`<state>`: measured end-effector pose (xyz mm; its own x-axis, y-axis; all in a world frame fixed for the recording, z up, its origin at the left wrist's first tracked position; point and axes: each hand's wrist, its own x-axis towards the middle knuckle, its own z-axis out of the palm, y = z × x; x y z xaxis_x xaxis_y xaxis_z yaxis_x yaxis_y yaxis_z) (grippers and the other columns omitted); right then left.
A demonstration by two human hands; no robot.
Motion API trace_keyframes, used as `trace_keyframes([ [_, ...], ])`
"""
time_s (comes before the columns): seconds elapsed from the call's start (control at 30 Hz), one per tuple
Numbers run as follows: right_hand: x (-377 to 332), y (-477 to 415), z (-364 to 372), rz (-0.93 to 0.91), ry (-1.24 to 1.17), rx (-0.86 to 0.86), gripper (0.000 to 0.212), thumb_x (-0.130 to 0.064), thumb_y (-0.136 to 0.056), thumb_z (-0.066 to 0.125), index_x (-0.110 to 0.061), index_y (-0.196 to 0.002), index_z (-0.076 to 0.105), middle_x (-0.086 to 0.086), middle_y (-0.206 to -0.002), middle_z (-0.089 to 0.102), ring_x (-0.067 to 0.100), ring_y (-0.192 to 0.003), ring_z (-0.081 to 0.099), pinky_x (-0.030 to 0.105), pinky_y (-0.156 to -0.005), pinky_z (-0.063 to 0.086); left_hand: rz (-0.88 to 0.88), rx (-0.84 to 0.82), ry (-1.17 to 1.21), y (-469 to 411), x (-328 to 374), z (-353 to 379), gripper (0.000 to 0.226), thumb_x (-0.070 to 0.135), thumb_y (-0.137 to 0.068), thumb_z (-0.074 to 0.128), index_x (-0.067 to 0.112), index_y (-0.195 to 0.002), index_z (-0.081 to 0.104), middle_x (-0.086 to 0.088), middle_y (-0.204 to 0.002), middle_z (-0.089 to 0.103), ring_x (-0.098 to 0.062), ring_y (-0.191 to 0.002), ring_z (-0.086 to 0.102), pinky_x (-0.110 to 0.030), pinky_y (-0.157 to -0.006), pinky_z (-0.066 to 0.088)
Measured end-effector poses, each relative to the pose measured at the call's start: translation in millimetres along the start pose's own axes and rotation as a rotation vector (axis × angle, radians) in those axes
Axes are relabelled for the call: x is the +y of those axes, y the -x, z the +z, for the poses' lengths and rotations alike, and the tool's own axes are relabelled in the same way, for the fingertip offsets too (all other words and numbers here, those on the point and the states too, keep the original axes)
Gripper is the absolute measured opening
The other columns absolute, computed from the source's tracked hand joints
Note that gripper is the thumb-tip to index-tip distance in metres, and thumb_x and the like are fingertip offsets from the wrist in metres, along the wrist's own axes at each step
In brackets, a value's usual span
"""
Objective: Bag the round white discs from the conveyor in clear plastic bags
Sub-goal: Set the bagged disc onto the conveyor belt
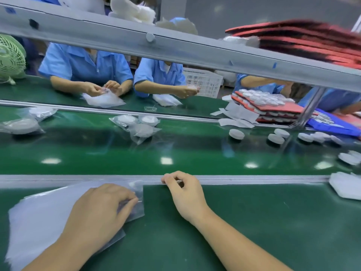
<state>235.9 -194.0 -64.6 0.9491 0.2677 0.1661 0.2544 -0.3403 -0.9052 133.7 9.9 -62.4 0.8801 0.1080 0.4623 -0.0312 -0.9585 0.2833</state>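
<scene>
**While one bag was being picked loose, the discs lay out on the belt**

As you leaned over the near green table [254, 231], your left hand [99, 210] lay on the stack of clear plastic bags [39, 218] at the near left. Its fingers were curled and pinched the right-hand corner of the top bag. I judge that grip was meant to peel a single bag off the slippery pile and part its mouth, while the palm's weight held the others from sliding.

Your right hand [185, 194] rested just right of the bags with its knuckles on the grey rail [254, 180] between table and belt. Its fingers were loosely curled and held nothing that I could see. Parked there, it was well placed to reach out for a disc once the bag was open.

Beyond the rail, the conveyor belt [175, 151] carried the task's things. The bare round white discs [236, 133] sat toward the far right, well apart from both your hands, so none was yet in hand. Toward the centre and left lay bagged discs [140, 126], which were probably finished work.

Farther off, across the belt, people in blue shirts [86, 63] handled bags of their own. Red trays [273, 106] loaded with discs stood at the far right, likely the supply, and a green fan [9, 57] stood at the far left.
</scene>
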Motion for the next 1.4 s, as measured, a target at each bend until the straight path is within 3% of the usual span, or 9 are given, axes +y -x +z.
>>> trace_keyframes([
  [0.07, -0.8, -1.2, 1.1, -0.007, 0.011, -0.005, 0.031, -0.054, -0.088, 0.059, -0.028, -0.082, 0.075, -0.018, -0.078, 0.072, -0.001, -0.067, 0.058, 0.012, -0.064, 0.043, -0.006, -0.040, -0.005, 0.9, 0.5, 1.6, 0.006, 0.047, -0.080, 0.075, 0.044, -0.076, 0.071, 0.032, -0.079, 0.066, -0.003, -0.079, 0.065, -0.025, -0.061, 0.051],
  [0.13, -2.2, -1.6, 2.1, -0.010, 0.025, -0.017, 0.024, -0.048, -0.091, 0.063, -0.030, -0.077, 0.073, -0.023, -0.068, 0.066, -0.002, -0.060, 0.053, 0.008, -0.057, 0.037, -0.002, -0.078, -0.004, 1.2, 0.6, 2.0, 0.007, 0.045, -0.078, 0.079, 0.044, -0.078, 0.073, 0.030, -0.079, 0.067, -0.005, -0.081, 0.065, -0.028, -0.063, 0.053],
  [0.3, -0.3, -0.5, 4.2, -0.025, 0.077, -0.021, 0.018, -0.045, -0.091, 0.065, -0.036, -0.077, 0.072, -0.024, -0.075, 0.067, -0.003, -0.073, 0.057, 0.010, -0.065, 0.038, 0.043, -0.091, -0.067, -0.1, 1.2, 3.2, 0.006, 0.051, -0.079, 0.076, 0.046, -0.082, 0.076, 0.025, -0.076, 0.066, -0.010, -0.080, 0.064, -0.031, -0.062, 0.053],
  [0.43, 3.3, -1.3, 3.7, -0.023, 0.059, -0.004, 0.019, -0.043, -0.090, 0.065, -0.029, -0.080, 0.074, -0.019, -0.077, 0.070, -0.001, -0.074, 0.058, 0.014, -0.066, 0.040, 0.031, -0.135, -0.053, 0.1, -2.9, 8.5, 0.022, 0.060, -0.089, 0.053, 0.051, -0.094, 0.073, 0.027, -0.087, 0.065, -0.004, -0.094, 0.057, -0.027, -0.079, 0.048],
  [0.6, 5.0, -2.5, 4.0, -0.025, 0.071, 0.002, 0.017, -0.037, -0.090, 0.066, -0.028, -0.079, 0.075, -0.018, -0.079, 0.071, 0.000, -0.074, 0.060, 0.012, -0.066, 0.041, 0.018, -0.102, -0.024, 0.3, -1.3, 9.4, 0.015, 0.054, -0.087, 0.059, 0.048, -0.085, 0.073, 0.026, -0.078, 0.060, -0.006, -0.085, 0.055, -0.028, -0.073, 0.049],
  [0.77, 3.3, 0.6, 3.5, -0.027, 0.051, 0.005, 0.015, -0.034, -0.089, 0.065, -0.026, -0.080, 0.073, -0.010, -0.077, 0.072, -0.001, -0.063, 0.055, 0.011, -0.060, 0.043, 0.017, -0.062, -0.014, 3.1, -3.8, 12.7, 0.007, 0.051, -0.082, 0.067, 0.048, -0.083, 0.074, 0.029, -0.076, 0.060, -0.004, -0.081, 0.056, -0.028, -0.069, 0.047],
  [0.93, 2.9, -0.3, 3.5, -0.027, 0.076, 0.006, 0.018, -0.035, -0.090, 0.065, -0.026, -0.078, 0.074, -0.011, -0.079, 0.073, 0.000, -0.065, 0.059, 0.012, -0.061, 0.046, 0.036, -0.050, -0.018, 2.5, -5.6, 14.7, 0.018, 0.056, -0.080, 0.059, 0.047, -0.084, 0.074, 0.030, -0.077, 0.060, -0.004, -0.081, 0.057, -0.027, -0.068, 0.047],
  [1.17, 3.0, 0.2, 4.5, -0.024, 0.082, 0.011, 0.019, -0.035, -0.091, 0.065, -0.025, -0.078, 0.074, -0.007, -0.080, 0.074, 0.009, -0.069, 0.063, 0.015, -0.063, 0.048, 0.017, -0.067, 0.000, 2.0, -3.0, 10.3, 0.022, 0.058, -0.082, 0.056, 0.046, -0.086, 0.074, 0.029, -0.078, 0.058, -0.005, -0.084, 0.056, -0.028, -0.070, 0.046],
  [1.4, 3.7, 1.1, 4.5, -0.042, 0.073, 0.016, 0.019, -0.032, -0.090, 0.065, -0.021, -0.077, 0.074, -0.004, -0.080, 0.073, 0.017, -0.075, 0.065, 0.020, -0.066, 0.050, 0.015, -0.123, 0.002, 2.7, -0.6, 7.5, 0.028, 0.060, -0.088, 0.050, 0.047, -0.099, 0.072, 0.029, -0.090, 0.058, -0.003, -0.095, 0.051, -0.027, -0.083, 0.043],
])
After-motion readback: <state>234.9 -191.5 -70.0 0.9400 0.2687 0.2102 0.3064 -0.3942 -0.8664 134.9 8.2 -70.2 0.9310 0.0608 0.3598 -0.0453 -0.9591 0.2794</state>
